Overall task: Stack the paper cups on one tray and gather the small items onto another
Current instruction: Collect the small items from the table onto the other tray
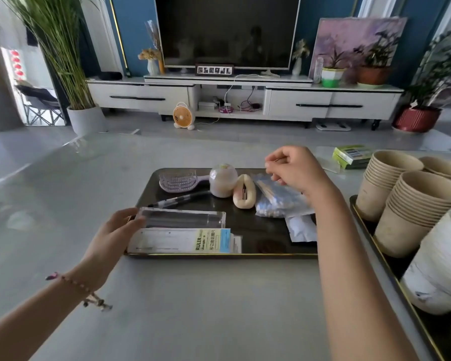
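A black tray (258, 243) on the grey table holds small items: a lilac hairbrush (176, 181), a black pen (177, 200), a round clear jar (223, 181), a cream pouch (244, 191), a bag of cotton swabs (276, 198), a white sachet (301, 229), a ruler pack (185, 241) and a clear plastic box (184, 217). My left hand (115, 230) touches the box's left end. Above the swab bag hovers my right hand (294, 169), fingers curled; whether it pinches something I cannot tell. Stacks of brown paper cups (391, 178) and white cups (443, 261) lean on a second tray (375, 241) at right.
A green and white box (352, 155) and a clear flat piece (328, 160) lie on the table behind the cups. Beyond the table stand a TV cabinet, a small orange fan on the floor and potted plants.
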The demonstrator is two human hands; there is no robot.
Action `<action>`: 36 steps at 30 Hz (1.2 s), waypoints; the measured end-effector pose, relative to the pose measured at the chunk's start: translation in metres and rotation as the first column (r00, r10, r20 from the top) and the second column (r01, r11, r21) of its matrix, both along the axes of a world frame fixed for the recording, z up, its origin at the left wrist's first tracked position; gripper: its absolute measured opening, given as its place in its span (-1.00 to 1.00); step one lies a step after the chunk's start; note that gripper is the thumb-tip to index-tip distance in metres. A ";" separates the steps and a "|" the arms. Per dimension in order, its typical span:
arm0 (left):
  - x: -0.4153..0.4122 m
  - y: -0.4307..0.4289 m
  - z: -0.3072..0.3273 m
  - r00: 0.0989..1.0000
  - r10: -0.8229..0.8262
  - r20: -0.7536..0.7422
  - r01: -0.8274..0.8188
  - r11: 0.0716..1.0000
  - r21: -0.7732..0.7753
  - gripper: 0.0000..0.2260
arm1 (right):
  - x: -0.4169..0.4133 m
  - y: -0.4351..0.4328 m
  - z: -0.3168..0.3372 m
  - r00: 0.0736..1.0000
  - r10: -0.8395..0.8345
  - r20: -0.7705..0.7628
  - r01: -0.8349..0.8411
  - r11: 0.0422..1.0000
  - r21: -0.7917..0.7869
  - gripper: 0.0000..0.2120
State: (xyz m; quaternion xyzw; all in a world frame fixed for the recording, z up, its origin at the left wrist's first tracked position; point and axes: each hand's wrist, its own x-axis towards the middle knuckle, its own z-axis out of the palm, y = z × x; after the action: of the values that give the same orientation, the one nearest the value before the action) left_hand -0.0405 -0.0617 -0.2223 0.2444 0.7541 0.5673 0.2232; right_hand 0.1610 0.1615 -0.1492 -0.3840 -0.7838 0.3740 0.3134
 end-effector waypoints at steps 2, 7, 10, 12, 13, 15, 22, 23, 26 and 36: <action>0.006 0.021 0.002 1.000 -0.016 0.004 0.016 1.000 0.009 -0.78 | 0.003 0.014 -0.005 0.998 -0.058 0.025 0.059 0.998 -0.006 -0.89; 0.021 0.069 0.000 0.990 0.010 -0.138 -0.029 0.990 -0.137 -0.63 | 0.001 0.055 -0.014 0.968 -0.252 0.001 0.252 0.968 -0.009 -0.81; 0.047 0.100 0.016 0.890 0.067 -0.450 -0.151 0.976 -0.154 -0.60 | -0.006 0.087 -0.013 0.895 -0.434 -0.098 0.432 0.901 -0.048 -0.79; 0.072 0.125 0.028 0.794 -0.019 -0.608 -0.011 0.999 -0.045 -0.63 | -0.013 0.108 -0.009 0.826 -0.543 -0.155 0.534 0.840 -0.099 -0.85; 0.086 0.139 0.033 0.764 -0.088 -0.639 0.098 0.995 -0.019 -0.65 | -0.015 0.118 -0.007 0.781 -0.600 -0.172 0.585 0.800 -0.135 -0.82; 0.108 0.165 0.032 0.734 -0.220 -0.643 0.278 0.961 -0.011 -0.67 | -0.018 0.139 -0.009 0.692 -0.713 -0.115 0.696 0.701 -0.154 -0.70; 0.116 0.207 0.005 0.630 -0.210 -0.748 0.383 0.921 0.064 -0.71 | 0.001 0.196 -0.029 0.546 -0.784 0.294 0.737 0.617 0.275 -0.56; 0.114 0.208 0.004 0.602 -0.200 -0.773 0.373 0.926 0.051 -0.73 | 0.006 0.204 -0.031 0.534 -0.775 0.339 0.715 0.628 0.308 -0.53; 0.112 0.214 0.003 0.561 -0.207 -0.801 0.361 0.932 0.012 -0.75 | 0.021 0.220 -0.042 0.447 -0.725 0.524 0.669 0.660 0.342 -0.38; 0.097 0.212 0.002 0.669 -0.281 -0.688 0.341 0.939 -0.052 -0.73 | 0.032 0.231 -0.082 0.395 -0.771 0.499 0.594 0.629 0.502 -0.64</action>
State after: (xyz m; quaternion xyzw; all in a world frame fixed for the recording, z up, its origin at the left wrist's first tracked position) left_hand 0.0567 0.1508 -0.2206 0.5699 0.7061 0.4201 0.0121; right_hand 0.1933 0.3926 -0.2315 -0.7386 -0.6485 -0.0559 0.1755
